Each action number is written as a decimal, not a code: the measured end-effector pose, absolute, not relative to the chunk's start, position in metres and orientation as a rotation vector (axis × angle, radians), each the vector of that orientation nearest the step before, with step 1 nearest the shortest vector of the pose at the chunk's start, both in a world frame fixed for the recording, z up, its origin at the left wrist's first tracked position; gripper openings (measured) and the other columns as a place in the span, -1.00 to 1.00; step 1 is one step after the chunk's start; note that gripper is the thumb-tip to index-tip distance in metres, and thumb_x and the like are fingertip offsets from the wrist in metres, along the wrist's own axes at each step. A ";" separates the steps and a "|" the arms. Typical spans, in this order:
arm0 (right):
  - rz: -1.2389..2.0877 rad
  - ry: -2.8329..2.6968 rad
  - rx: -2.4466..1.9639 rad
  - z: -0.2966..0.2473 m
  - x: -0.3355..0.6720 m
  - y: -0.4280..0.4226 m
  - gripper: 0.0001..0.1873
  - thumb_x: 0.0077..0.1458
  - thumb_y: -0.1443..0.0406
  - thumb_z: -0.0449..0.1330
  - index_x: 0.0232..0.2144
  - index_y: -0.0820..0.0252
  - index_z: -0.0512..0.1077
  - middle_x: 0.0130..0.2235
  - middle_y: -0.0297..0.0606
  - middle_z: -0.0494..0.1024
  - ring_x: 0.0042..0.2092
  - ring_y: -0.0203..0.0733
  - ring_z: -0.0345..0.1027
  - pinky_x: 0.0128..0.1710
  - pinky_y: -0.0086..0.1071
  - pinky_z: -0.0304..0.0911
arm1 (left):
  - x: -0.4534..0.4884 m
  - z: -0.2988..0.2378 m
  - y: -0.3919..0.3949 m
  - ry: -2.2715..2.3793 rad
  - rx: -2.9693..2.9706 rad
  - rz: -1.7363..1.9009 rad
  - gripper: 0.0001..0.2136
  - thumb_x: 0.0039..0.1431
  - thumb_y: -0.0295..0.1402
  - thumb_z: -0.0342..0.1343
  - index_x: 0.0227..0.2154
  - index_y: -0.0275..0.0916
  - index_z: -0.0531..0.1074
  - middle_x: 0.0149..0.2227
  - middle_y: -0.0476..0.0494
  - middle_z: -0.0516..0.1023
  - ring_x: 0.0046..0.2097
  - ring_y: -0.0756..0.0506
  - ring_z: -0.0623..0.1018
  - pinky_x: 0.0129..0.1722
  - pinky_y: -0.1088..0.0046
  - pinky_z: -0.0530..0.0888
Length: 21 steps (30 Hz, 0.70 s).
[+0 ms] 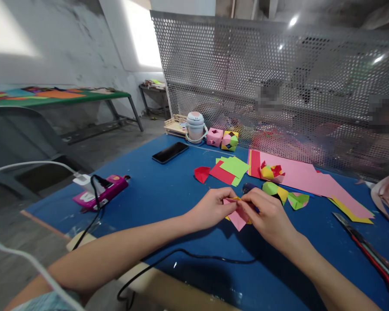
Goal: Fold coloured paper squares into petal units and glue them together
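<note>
Between my two hands is a folded piece of pink and yellow paper [238,220], held just above the blue table with its pointed end down. My left hand [212,209] pinches its upper left edge between thumb and fingers. Opposite it, my right hand [266,212] grips the upper right side, fingertips nearly meeting the left ones. Beyond the hands lie a red folded paper piece [202,174] and a stack of green paper squares [235,167] over red ones. Green and yellow folded pieces [298,200] rest past my right hand.
Finished paper cubes [215,137] stand by a white jug [195,127] at the back. A black phone [170,152] lies left of centre. A purple power strip [100,192] with cables sits at the left edge. Scissors and a cutter [369,252] lie at right, below pink sheets [298,170].
</note>
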State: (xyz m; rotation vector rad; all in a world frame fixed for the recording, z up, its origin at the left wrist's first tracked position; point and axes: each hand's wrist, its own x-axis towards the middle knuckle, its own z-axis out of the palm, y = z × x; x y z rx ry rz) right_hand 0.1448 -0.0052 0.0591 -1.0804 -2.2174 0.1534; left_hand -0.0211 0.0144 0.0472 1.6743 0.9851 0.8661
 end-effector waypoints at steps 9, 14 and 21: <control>0.066 -2.305 -0.981 0.059 0.146 -0.004 -0.75 0.18 0.40 -0.02 -0.48 0.26 0.38 -0.50 -0.25 0.36 -0.45 -0.28 0.22 -0.47 -0.42 0.13 | -0.027 0.051 0.021 0.927 1.756 0.690 -0.83 0.00 -0.33 0.04 -0.41 -0.31 0.45 -0.52 0.01 0.39 -0.46 0.04 0.34 -0.47 0.57 0.26; 0.140 -2.231 -0.984 0.062 0.147 -0.005 -0.80 0.16 0.40 0.03 -0.46 0.25 0.40 -0.49 -0.27 0.39 -0.45 -0.30 0.24 -0.46 -0.42 0.14 | -0.031 0.050 0.025 0.938 1.754 0.660 -0.83 0.00 -0.33 0.02 -0.47 -0.33 0.43 -0.58 0.05 0.30 -0.51 0.07 0.28 -0.53 0.58 0.21; 0.176 -2.202 -0.993 0.056 0.142 -0.006 -0.82 0.14 0.41 0.05 -0.47 0.24 0.40 -0.49 -0.28 0.38 -0.45 -0.30 0.25 -0.45 -0.42 0.15 | -0.026 0.046 0.021 0.964 1.675 0.737 -0.93 -0.14 -0.48 0.00 -0.53 -0.31 0.37 -0.60 0.09 0.27 -0.52 0.08 0.25 -0.54 0.60 0.19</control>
